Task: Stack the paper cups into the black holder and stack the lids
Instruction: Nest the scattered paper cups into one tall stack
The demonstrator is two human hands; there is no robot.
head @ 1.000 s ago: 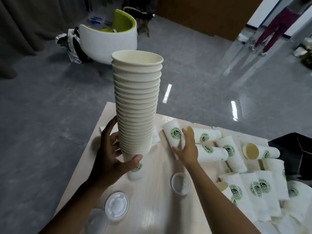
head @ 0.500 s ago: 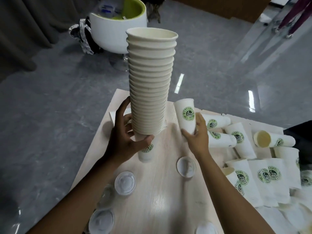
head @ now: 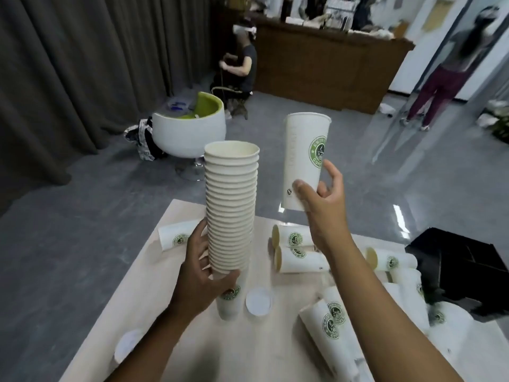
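My left hand (head: 202, 274) grips a tall stack of nested white paper cups (head: 230, 205) near its bottom, holding it upright above the table. My right hand (head: 322, 205) holds a single white cup with a green logo (head: 304, 158) upright by its base, raised to the right of the stack and a little higher than its rim. Several loose cups (head: 301, 260) lie on their sides on the table to the right. A white lid (head: 259, 301) lies flat beside the stack's base, another lid (head: 127, 344) at the front left. The black holder (head: 457, 260) sits at the right edge.
The pale wooden table (head: 179, 219) ends just beyond the stack; one cup (head: 179, 238) lies near its far left corner. A white and green chair (head: 190, 130) stands on the grey floor behind. Two people are farther back, near a wooden counter.
My right hand has lifted the single cup from table level up beside the top of the stack. The view has tilted upward, and the stack stays in my left hand.
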